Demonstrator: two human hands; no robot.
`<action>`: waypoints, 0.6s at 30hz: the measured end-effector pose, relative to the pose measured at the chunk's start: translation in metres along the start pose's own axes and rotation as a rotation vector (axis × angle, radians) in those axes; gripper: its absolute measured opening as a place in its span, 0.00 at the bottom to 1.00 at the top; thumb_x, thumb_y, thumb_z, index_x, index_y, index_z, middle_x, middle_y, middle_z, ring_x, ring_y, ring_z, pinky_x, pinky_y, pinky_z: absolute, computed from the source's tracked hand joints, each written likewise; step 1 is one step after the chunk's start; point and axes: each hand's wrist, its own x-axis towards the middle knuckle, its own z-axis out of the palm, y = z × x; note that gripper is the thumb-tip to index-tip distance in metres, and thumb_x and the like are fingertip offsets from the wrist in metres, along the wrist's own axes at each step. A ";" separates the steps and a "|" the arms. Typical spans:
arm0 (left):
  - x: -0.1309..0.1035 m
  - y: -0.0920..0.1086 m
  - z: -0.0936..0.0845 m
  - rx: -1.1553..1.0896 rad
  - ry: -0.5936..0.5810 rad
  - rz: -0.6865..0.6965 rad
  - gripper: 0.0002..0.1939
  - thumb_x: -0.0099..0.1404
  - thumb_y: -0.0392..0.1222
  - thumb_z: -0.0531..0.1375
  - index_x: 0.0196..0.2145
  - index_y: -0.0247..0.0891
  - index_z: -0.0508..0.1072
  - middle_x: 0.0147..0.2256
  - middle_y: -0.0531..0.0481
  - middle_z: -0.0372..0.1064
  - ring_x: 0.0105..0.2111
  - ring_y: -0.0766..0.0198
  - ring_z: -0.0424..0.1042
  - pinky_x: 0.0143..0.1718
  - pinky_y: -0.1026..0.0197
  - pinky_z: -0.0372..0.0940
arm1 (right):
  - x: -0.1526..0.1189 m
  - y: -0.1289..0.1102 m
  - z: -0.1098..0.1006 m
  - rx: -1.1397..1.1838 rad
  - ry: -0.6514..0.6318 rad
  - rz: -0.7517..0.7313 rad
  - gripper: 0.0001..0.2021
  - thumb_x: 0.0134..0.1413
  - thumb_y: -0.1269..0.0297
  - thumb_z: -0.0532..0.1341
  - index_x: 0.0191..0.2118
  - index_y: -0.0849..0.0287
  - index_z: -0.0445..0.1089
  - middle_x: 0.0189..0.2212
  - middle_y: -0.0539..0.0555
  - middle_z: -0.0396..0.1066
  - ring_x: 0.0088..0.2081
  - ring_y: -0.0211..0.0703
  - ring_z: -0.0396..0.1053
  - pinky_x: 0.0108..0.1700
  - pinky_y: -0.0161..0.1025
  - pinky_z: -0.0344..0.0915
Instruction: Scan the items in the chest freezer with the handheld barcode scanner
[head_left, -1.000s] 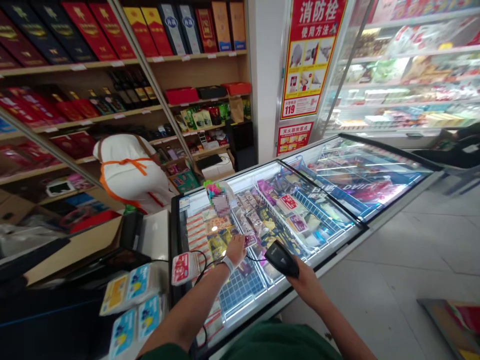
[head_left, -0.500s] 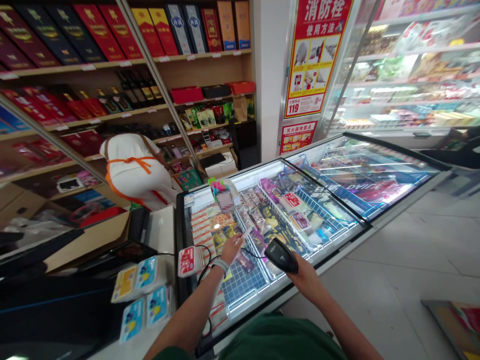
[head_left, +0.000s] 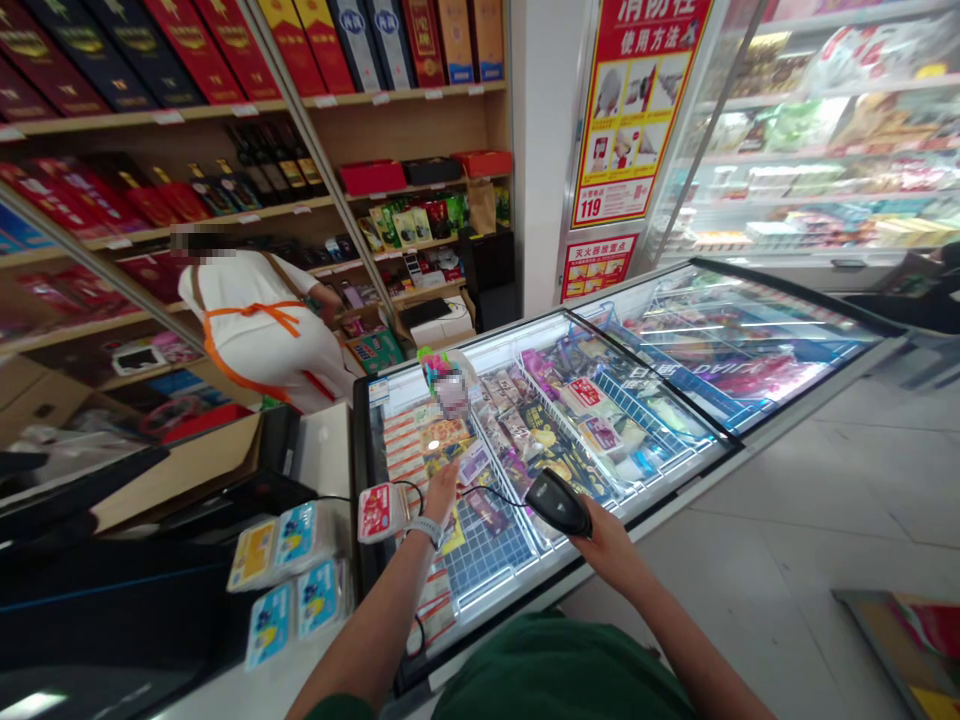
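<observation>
My right hand [head_left: 600,530] is wrapped round the grip of a black barcode scanner [head_left: 556,502], its head pointing left over the chest freezer [head_left: 630,535]. A thin black cable [head_left: 491,492] runs from the scanner toward my left hand. My left hand [head_left: 441,495], with a pale watch on the wrist, is over the freezer's left end. Its fingers look drawn together, and what they hold, if anything, is hidden. Below lie packaged goods in white wire baskets [head_left: 499,468]. Just left of my wrist is a clear tub with a red label [head_left: 377,512].
Several labelled tubs [head_left: 296,530] are stacked on the counter at left. A colourful figure [head_left: 442,380] stands at the freezer's far left corner. A person in an orange-edged apron [head_left: 262,335] bends toward the shelves. Refrigerated shelves [head_left: 817,150] line the right back.
My left hand has drawn back to the left, and the small white slip seen in its fingers is out of sight. The scanner has shifted slightly. The aproned person has risen a little.
</observation>
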 end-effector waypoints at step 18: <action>-0.006 0.002 -0.009 0.021 -0.021 0.101 0.16 0.58 0.49 0.58 0.39 0.36 0.70 0.31 0.46 0.73 0.29 0.60 0.74 0.32 0.57 0.70 | -0.001 -0.007 -0.003 0.030 -0.038 0.017 0.15 0.45 0.74 0.56 0.42 0.55 0.63 0.36 0.52 0.71 0.39 0.46 0.70 0.41 0.39 0.64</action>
